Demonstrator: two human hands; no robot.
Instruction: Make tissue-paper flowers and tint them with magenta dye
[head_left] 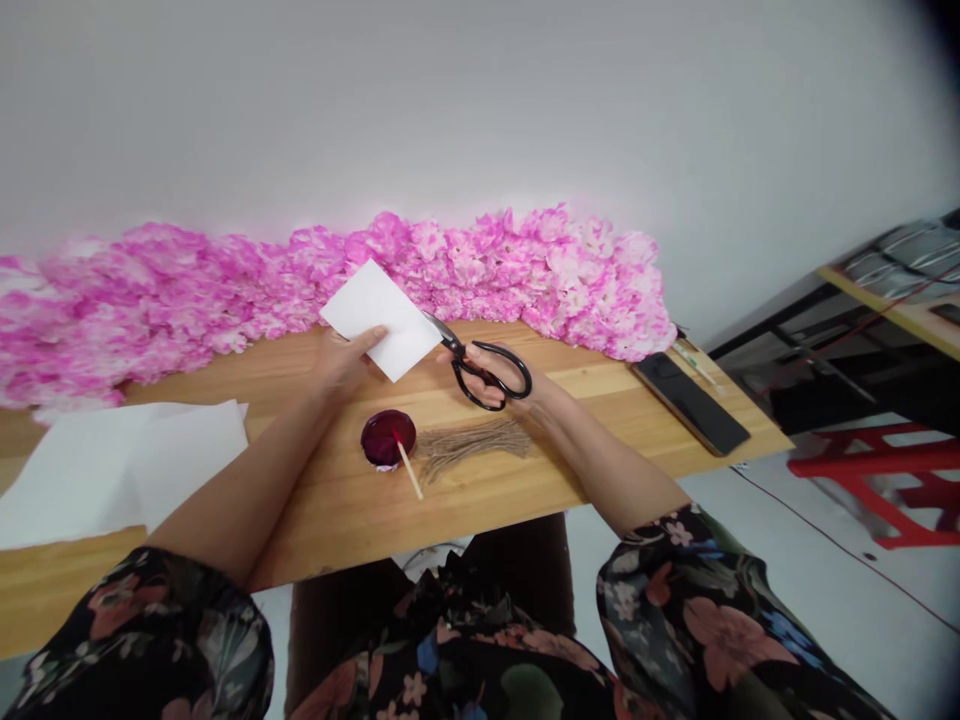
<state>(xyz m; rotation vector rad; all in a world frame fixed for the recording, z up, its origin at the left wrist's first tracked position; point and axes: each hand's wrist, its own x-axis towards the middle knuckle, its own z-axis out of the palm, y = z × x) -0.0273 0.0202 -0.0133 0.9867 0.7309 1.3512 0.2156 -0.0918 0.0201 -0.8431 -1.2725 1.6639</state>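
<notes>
My left hand grips a white piece of paper by its lower left side, thumb on top. In my right hand is a pair of black-handled scissors, fingers through the loops. The blades point up and left and meet the paper's right corner; whether they cut into it I cannot tell. Below the hands stands a small round dish of dark red liquid with a thin wooden stick leaning in it. A bundle of thin brown stems lies right beside the dish.
Pink and white flowers line the back of the wooden table along the wall. White sheets lie at the left. A black phone rests near the right end. Beyond it are a red stool and a shelf.
</notes>
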